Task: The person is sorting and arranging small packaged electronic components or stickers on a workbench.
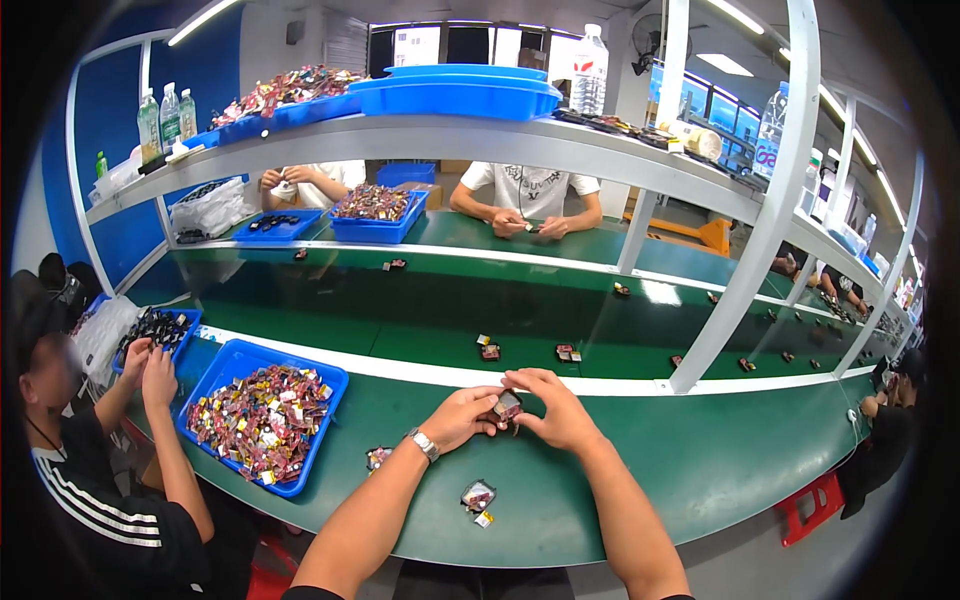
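Note:
My left hand (460, 418), with a metal watch at the wrist, is closed on a small electronic assembly (508, 404) with a dark frame and reddish parts. My right hand (556, 412) curves round its other side, thumb and fingertips against it. The fingers partly hide the piece. On the green bench below my hands lies another small assembly (479, 494), a white and yellow bit beside it. A further one (378, 457) sits partly behind my left forearm. To the left stands a blue tray (338, 385) heaped with reddish circuit boards with white and yellow parts.
A green conveyor belt (430, 320) carrying scattered assemblies runs beyond the white rail (440, 375). A metal shelf post (745, 210) rises at the right. A person (110, 470) works at my left; others sit opposite and far right. The overhead shelf holds blue trays (455, 95) and bottles.

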Demonstrator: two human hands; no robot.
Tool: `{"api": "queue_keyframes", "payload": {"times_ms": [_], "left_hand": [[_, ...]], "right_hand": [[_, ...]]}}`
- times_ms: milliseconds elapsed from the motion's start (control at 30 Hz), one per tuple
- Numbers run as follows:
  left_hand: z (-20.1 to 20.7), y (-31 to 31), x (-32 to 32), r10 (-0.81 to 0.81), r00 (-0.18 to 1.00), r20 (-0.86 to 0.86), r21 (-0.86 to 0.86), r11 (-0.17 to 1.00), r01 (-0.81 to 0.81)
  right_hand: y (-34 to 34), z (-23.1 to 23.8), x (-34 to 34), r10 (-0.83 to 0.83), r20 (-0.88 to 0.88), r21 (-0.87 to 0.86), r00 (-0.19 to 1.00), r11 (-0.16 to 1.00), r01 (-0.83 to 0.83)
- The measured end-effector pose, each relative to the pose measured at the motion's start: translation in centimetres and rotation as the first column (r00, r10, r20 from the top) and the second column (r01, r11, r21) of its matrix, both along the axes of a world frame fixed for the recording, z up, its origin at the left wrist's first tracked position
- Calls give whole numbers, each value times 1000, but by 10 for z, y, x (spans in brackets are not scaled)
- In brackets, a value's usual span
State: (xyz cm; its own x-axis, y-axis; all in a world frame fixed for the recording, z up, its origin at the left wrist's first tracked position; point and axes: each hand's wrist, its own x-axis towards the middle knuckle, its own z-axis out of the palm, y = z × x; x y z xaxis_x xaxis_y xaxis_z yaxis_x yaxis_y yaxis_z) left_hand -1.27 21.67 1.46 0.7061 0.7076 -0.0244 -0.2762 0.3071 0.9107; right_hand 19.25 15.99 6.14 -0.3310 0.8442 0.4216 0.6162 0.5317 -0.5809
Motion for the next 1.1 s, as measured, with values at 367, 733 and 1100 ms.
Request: {"api": "queue_keyframes", "payload": {"times_ms": [367,733,1100], "left_hand": [[5,-5,6,112,992,-65,147,984,-102],[7,-7,5,70,996,-63,128,990,-62],[4,-6,1,58,996,-73,123,991,-49]], "right_hand": [[5,-10,0,-59,34,155,998,987,53],[5,-21,-1,-59,-46,46,997,997,61],[6,-25,-4,16,-177,30,984,999,-11]]}}
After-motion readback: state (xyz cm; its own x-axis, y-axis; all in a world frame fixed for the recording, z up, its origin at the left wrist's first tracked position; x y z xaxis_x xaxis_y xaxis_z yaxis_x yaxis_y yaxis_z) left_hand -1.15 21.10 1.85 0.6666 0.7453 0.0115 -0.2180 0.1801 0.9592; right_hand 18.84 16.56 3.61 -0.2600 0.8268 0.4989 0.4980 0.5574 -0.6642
